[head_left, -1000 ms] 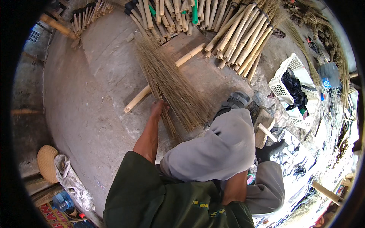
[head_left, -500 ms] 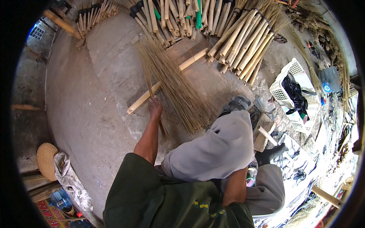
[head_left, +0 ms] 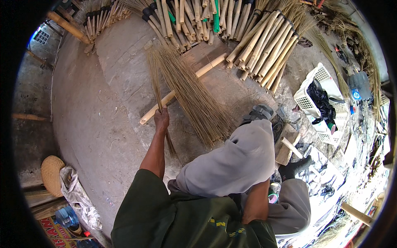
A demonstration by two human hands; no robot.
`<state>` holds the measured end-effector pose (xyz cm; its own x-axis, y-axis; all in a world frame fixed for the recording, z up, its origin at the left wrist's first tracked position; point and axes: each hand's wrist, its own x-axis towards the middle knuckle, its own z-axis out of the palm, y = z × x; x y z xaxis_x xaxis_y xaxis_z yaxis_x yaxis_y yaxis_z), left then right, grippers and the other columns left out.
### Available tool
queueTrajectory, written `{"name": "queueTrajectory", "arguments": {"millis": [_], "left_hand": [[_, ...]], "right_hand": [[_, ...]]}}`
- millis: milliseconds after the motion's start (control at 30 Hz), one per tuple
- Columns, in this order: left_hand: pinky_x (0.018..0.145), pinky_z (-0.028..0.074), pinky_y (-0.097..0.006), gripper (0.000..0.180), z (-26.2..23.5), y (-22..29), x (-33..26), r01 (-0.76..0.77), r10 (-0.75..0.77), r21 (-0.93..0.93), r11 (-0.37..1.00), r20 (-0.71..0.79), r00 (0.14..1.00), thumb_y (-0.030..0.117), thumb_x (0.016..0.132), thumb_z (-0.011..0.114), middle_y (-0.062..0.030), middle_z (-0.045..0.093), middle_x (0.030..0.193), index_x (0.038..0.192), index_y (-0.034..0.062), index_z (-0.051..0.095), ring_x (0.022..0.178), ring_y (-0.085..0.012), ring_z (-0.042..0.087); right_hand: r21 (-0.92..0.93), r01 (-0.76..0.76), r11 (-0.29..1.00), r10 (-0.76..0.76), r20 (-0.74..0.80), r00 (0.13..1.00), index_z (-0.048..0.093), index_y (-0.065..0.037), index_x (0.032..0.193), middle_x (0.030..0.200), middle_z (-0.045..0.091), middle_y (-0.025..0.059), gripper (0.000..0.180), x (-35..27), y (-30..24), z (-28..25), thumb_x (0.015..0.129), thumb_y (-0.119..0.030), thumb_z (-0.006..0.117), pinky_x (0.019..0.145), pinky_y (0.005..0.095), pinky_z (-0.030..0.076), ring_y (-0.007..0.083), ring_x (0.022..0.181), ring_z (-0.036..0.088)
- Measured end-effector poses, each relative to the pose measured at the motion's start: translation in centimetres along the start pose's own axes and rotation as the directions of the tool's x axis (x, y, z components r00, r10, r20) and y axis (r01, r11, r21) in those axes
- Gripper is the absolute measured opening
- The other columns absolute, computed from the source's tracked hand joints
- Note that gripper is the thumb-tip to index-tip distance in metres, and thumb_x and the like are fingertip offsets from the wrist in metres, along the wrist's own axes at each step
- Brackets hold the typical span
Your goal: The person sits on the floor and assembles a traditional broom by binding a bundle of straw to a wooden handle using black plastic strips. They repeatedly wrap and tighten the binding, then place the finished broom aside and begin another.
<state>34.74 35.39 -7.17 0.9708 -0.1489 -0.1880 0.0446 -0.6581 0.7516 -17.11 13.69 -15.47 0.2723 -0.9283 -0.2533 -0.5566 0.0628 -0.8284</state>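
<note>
My left hand (head_left: 162,118) is closed round a thin bundle of stiff brown broom bristles (head_left: 155,84), which sticks out above and below the fist. Just right of it, a larger pile of loose bristles (head_left: 194,97) lies slantwise across a bamboo pole (head_left: 211,65) on the floor. The held bundle crosses the pole's near-left end. My right forearm (head_left: 257,202) passes down behind my raised grey-trousered leg, and the right hand itself is hidden there. A small roll of tape (head_left: 273,197) shows beside that forearm.
Bamboo-handled brooms (head_left: 269,45) are stacked at the far side. To the right stand a white plastic basket (head_left: 308,99) with black strips, a wooden block (head_left: 285,151) with a mallet-like tool, and a water jug (head_left: 359,87). A woven hat (head_left: 51,175) and a pale sack (head_left: 78,198) lie at left.
My left hand has moved a little left and up with the thin bundle, which now stands apart from the larger pile. The right forearm has stayed in place.
</note>
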Motion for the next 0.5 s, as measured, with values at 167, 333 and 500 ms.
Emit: {"name": "queueTrajectory", "arguments": {"millis": [167, 333, 500], "left_hand": [[0.071, 0.046, -0.047, 0.052, -1.3, -1.8, 1.7, 0.037, -0.038, 0.013, 0.999, 0.083, 0.996, 0.045, 0.101, 0.05, -0.0212, 0.063, 0.076, 0.089, -0.0043, 0.06, 0.074, -0.0382, 0.062], [0.066, 0.045, -0.044, 0.056, -2.4, 0.1, 1.3, -0.075, 0.075, 0.007, 0.997, -0.034, 0.997, 0.048, 0.101, 0.053, -0.0156, 0.059, 0.07, 0.086, -0.0049, 0.06, 0.069, -0.0297, 0.059], [0.057, 0.039, -0.035, 0.044, -7.6, 8.7, -1.5, -0.248, 0.2, -0.243, 0.938, -0.204, 0.958, 0.04, 0.101, 0.06, 0.0007, 0.05, 0.066, 0.076, 0.0041, 0.053, 0.061, -0.0138, 0.047]], "right_hand": [[0.304, 0.039, 0.952, -0.032, -0.028, 0.999, 0.065, 0.0, 0.122, 0.114, 0.069, 0.0146, 0.05, 0.1, 0.2, 0.5, 0.105, -0.041, 0.043, 0.09, 0.0375, 0.051, 0.0241, 0.099, 0.067], [0.455, -0.086, 0.886, 0.091, 0.01, 0.996, 0.065, 0.001, 0.121, 0.112, 0.069, 0.0141, 0.048, 0.1, 0.0, 1.0, 0.103, -0.039, 0.047, 0.089, 0.0372, 0.051, 0.0245, 0.099, 0.067], [0.533, -0.28, 0.798, 0.305, 0.043, 0.951, 0.066, 0.001, 0.121, 0.112, 0.069, 0.0196, 0.041, 0.1, 0.2, 1.2, 0.104, -0.031, 0.046, 0.091, 0.0392, 0.051, 0.0306, 0.102, 0.067]]}}
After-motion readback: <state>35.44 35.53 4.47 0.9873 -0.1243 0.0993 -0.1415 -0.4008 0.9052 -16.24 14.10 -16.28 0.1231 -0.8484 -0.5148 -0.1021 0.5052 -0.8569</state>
